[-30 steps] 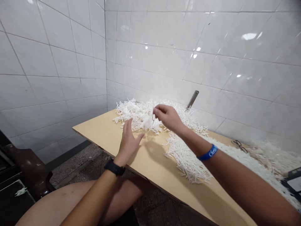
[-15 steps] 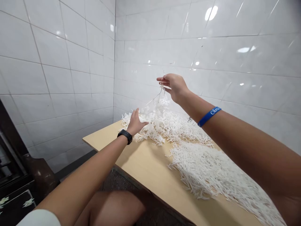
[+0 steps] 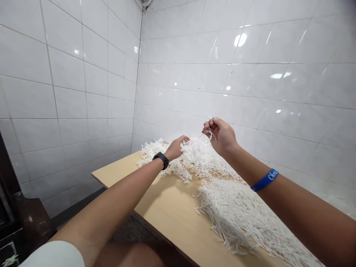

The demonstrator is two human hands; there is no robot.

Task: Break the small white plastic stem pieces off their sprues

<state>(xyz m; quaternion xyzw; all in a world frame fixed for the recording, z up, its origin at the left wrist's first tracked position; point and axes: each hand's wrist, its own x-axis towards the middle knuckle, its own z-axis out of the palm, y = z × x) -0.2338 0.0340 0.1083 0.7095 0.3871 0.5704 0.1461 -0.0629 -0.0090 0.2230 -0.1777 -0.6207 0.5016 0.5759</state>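
Some strands (image 3: pixel 213 137), pinched by the right hand's (image 3: pixel 226 138) fingers, could be snapped by snags in the pile (image 3: pixel 204 157); the left hand's (image 3: pixel 174 149) grip cannot be told.

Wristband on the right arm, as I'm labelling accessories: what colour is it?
The wristband is blue with white lettering, shown best in the head view.

White, stringy pieces lie in loose, tangled heaps (image 3: pixel 244 211) on a light wooden tabletop (image 3: pixel 167 204).

White strands (image 3: pixel 205 161) crowd the tabletop's (image 3: pixel 167 202) back and right; front-left lies open.
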